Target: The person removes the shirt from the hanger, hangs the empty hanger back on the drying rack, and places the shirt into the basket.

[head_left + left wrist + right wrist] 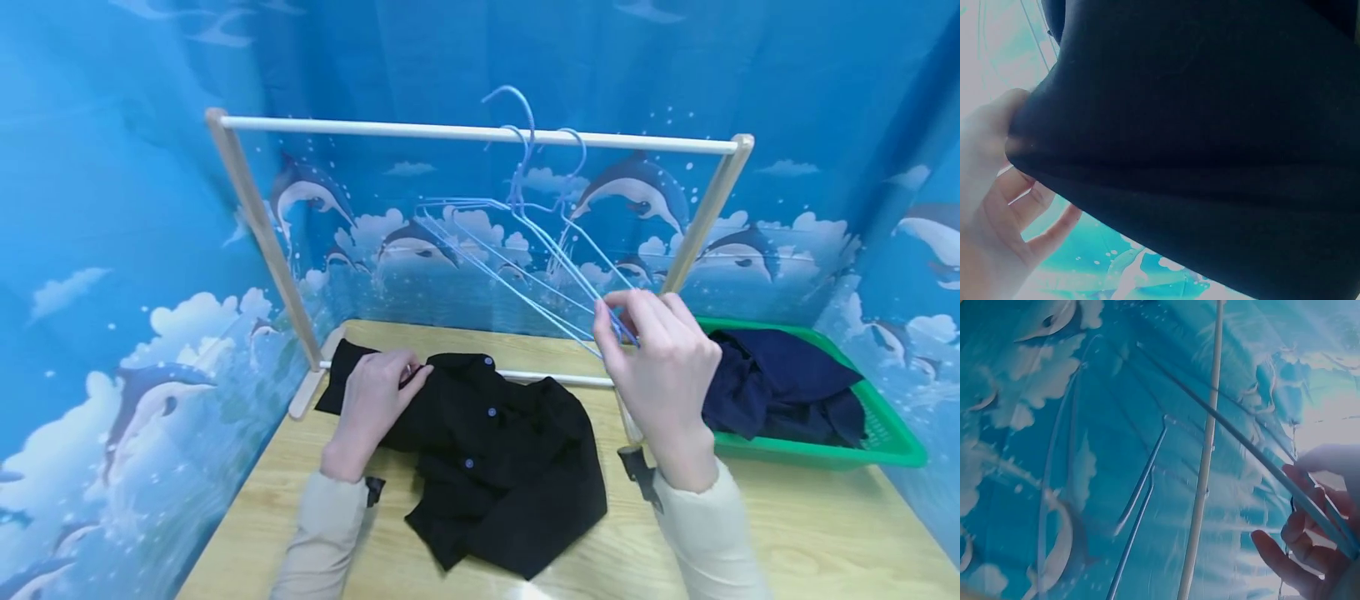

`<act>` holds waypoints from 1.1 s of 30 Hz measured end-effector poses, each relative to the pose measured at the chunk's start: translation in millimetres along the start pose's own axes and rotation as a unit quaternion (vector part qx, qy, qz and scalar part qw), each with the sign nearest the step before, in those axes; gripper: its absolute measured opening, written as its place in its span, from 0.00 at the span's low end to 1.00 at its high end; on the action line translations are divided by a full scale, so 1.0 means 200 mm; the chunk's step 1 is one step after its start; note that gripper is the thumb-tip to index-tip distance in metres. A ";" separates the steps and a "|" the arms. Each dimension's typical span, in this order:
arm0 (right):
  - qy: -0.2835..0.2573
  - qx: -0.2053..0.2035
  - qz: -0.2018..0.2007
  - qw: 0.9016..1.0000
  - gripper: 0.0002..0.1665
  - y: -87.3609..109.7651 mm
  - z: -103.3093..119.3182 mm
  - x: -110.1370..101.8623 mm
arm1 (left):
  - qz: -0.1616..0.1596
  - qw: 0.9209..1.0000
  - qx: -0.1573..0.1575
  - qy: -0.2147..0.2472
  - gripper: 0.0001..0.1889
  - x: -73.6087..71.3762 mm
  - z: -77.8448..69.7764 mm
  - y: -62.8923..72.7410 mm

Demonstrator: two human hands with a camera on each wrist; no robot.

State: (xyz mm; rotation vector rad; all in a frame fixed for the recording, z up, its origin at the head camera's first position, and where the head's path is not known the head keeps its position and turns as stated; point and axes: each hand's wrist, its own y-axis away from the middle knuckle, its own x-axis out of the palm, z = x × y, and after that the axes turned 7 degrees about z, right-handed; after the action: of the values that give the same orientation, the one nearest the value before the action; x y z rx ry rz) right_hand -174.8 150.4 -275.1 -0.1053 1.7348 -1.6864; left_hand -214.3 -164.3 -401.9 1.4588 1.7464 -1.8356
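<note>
A black button-up shirt (pixel 517 492) lies crumpled on the wooden table, a few blue buttons showing on its front. At its upper left part, my left hand (pixel 371 396) pinches the cloth. The left wrist view is mostly filled by the black fabric (pixel 1179 125), its edge between the thumb and fingers of my left hand (pixel 1010 231). My right hand (pixel 663 358) grips a blue wire hanger (pixel 532 121) by a lower corner. That hanger's hook rises in front of the rail. In the right wrist view, fingers (pixel 1291 562) are curled by the hanger's wire (pixel 1247 444).
A wooden rack with a white rail (pixel 360 127) spans the back of the table (pixel 795 517). Other blue hangers (pixel 583 150) hang from it. On the right stands a green basket (pixel 903 433) holding dark navy clothing (pixel 787 375). Dolphin-print curtains (pixel 450 50) surround the table.
</note>
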 end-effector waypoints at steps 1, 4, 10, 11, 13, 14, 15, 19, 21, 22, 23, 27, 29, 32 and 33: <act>-0.002 0.005 0.004 1.000 0.11 -0.04 0.01 0.02 | -0.001 1.000 0.003 0.001 0.10 0.00 0.00 0.00; -0.008 0.018 0.020 1.000 0.13 -0.13 0.04 0.10 | -0.004 1.000 0.012 0.005 0.11 0.01 -0.01 0.00; -0.003 0.027 0.070 0.997 0.13 -0.21 0.07 0.29 | -0.005 0.999 0.034 0.003 0.12 0.02 -0.04 -0.01; -0.004 0.030 0.077 0.997 0.13 -0.20 0.07 0.31 | -0.004 0.999 0.037 0.005 0.12 0.03 -0.05 -0.02; -0.001 0.033 0.092 0.995 0.12 -0.19 0.08 0.35 | 0.001 0.999 0.042 0.006 0.12 0.03 -0.06 -0.02; 0.001 0.034 0.099 0.995 0.12 -0.18 0.08 0.37 | 0.003 0.999 0.044 0.007 0.12 0.03 -0.07 -0.01; 0.002 0.034 0.104 0.994 0.12 -0.17 0.08 0.39 | 0.004 0.999 0.044 0.008 0.12 0.03 -0.07 -0.01; -0.003 0.023 0.119 0.993 0.11 -0.11 0.07 0.43 | 0.011 0.999 0.040 0.006 0.11 0.04 -0.07 0.00; -0.008 0.018 0.121 0.992 0.11 -0.09 0.05 0.44 | 0.016 0.999 0.037 0.005 0.11 0.04 -0.08 0.00; -0.013 0.018 0.122 0.992 0.12 -0.08 0.05 0.44 | 0.018 0.999 0.036 0.005 0.11 0.04 -0.08 0.00; -0.016 0.017 0.123 0.992 0.12 -0.07 0.04 0.43 | 0.020 0.999 0.036 0.005 0.11 0.04 -0.08 0.00; -0.021 0.022 0.120 0.992 0.13 -0.06 0.03 0.40 | 0.022 0.999 0.036 0.005 0.11 0.04 -0.09 0.00; -0.021 0.022 0.109 0.994 0.13 -0.05 0.02 0.38 | 0.022 0.999 0.036 0.006 0.10 0.04 -0.09 -0.01; -0.018 0.016 0.079 0.997 0.11 -0.03 0.02 0.35 | 0.020 0.999 0.034 0.013 0.08 0.05 -0.10 -0.01; -0.018 0.012 0.066 0.998 0.11 -0.02 0.02 0.33 | 0.021 0.999 0.034 0.017 0.08 0.05 -0.10 -0.01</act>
State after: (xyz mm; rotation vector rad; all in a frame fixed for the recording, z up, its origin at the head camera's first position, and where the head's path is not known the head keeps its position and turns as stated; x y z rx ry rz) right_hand -223.9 111.7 -299.5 -0.0100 1.6564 -1.5999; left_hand -210.4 -142.6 -404.9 1.5490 1.6723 -1.8763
